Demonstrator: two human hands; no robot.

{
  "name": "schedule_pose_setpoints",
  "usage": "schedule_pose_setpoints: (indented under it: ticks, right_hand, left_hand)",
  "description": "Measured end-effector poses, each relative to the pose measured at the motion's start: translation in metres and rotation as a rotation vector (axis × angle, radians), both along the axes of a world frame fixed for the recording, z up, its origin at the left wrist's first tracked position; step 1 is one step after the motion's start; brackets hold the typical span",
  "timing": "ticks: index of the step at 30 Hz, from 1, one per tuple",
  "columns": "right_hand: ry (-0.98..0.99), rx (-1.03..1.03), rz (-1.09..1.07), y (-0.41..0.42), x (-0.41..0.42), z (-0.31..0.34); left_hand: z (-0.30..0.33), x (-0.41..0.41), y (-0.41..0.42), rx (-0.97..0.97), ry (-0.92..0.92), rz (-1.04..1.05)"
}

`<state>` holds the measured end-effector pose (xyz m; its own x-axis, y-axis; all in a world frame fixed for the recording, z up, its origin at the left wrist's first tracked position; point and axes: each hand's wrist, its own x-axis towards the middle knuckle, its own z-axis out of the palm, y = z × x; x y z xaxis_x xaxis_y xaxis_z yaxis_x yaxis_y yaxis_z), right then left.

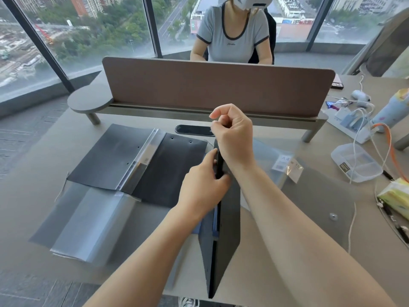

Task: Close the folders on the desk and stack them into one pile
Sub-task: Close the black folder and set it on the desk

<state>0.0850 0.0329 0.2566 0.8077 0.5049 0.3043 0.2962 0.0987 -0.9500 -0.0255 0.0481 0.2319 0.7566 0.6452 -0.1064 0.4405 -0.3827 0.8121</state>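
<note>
At mid-desk, both hands pinched a black folder standing on edge: left hand lower, right hand at its top. Another folder lay open beside it.

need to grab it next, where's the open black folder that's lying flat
In the head view the open black folder lies flat on the desk, left of centre, just left of the left hand and in front of the brown divider panel.
</note>
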Motion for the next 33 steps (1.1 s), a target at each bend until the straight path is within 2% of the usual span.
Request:
schedule_pose_setpoints:
  ticks: [4,7,10,14,19,27,33]
  right_hand:
    - [-0.1,-0.032,0.056,0.02,-0.015,0.001]
    - [-0.208,-0.06,0.076,0.032,-0.022,-0.001]
    - [-0.217,-0.086,0.066,0.042,-0.023,-0.005]
    - [-0.121,-0.161,-0.145,0.043,-0.017,-0.029]
    - [0.066,-0.474,-0.346,0.026,-0.003,-0.078]
    - [0.437,-0.665,-0.332,-0.016,-0.011,-0.136]
    - [0.5,-0.824,-0.29,-0.051,-0.01,-0.174]
  left_hand:
    - [-0.001,-0.01,0.027,0.019,-0.08,0.066]
    - [-0.004,-0.02,0.053,-0.056,-0.111,0.094]
    - [-0.01,-0.027,0.078,-0.184,-0.159,0.089]
    - [-0.024,-0.033,0.106,-0.34,-0.245,0.123]
    - [-0.042,-0.039,0.137,-0.532,-0.286,0.196]
    - [-0.103,-0.047,0.155,-0.762,-0.193,0.287]
    - [-0.151,-0.052,0.129,-0.874,-0.058,0.312]
